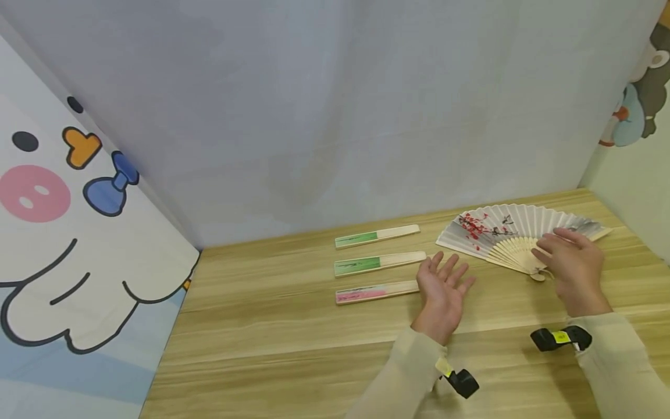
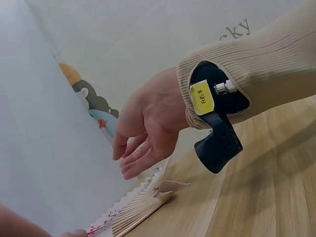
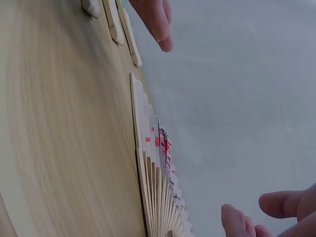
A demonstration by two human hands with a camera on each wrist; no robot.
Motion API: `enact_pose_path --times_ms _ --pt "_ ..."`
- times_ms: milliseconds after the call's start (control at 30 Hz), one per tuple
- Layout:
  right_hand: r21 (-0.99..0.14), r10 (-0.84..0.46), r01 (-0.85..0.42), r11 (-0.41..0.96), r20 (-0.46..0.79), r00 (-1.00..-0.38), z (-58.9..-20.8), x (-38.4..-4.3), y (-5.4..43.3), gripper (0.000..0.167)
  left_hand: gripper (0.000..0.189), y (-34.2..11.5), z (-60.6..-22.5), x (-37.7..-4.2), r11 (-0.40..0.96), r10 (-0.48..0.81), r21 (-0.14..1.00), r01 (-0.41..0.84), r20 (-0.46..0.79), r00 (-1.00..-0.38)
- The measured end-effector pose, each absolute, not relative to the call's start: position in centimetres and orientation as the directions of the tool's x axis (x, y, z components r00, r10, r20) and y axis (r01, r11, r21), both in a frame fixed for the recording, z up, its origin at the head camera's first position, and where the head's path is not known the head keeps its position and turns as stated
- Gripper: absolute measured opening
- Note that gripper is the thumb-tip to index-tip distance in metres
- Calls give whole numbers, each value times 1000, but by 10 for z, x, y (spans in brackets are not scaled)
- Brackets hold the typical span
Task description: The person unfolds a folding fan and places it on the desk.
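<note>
A spread folding fan [image 1: 515, 228] with red blossoms and dark birds painted on its pale leaf lies at the back right of the table. Above its right side hovers my right hand [image 1: 573, 265], fingers loosely bent and nothing in them; the left wrist view shows this hand [image 2: 150, 123] raised over the fan's ribs [image 2: 143, 205]. My left hand [image 1: 442, 291] is turned palm up with relaxed, spread fingers, empty. It overlaps the right ends of two closed fans, a green one [image 1: 361, 266] and a pink one [image 1: 366, 293]. Behind them is another closed green fan [image 1: 366, 237].
Light fabric [image 1: 366, 116] hangs along the back edge of the wood-grain table [image 1: 262, 349]. At the left stands a panel with a cartoon bird [image 1: 68, 233]; a pale wall with cartoon animals [image 1: 633, 110] is on the right. Each wrist wears a black camera mount [image 1: 560, 337].
</note>
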State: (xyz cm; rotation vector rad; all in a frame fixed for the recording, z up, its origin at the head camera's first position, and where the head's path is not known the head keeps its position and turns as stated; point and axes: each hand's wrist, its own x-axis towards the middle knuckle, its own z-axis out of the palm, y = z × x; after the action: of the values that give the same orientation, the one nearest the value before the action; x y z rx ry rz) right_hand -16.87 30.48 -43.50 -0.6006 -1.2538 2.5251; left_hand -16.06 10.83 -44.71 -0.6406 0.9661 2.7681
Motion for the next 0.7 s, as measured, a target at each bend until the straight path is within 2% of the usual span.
enact_pose_path --times_ms 700 --pt "-917 294 46 -397 -174 -940 -436 -175 260 28 53 86 -432 -147 -735 -185 657 -167 -431 -883"
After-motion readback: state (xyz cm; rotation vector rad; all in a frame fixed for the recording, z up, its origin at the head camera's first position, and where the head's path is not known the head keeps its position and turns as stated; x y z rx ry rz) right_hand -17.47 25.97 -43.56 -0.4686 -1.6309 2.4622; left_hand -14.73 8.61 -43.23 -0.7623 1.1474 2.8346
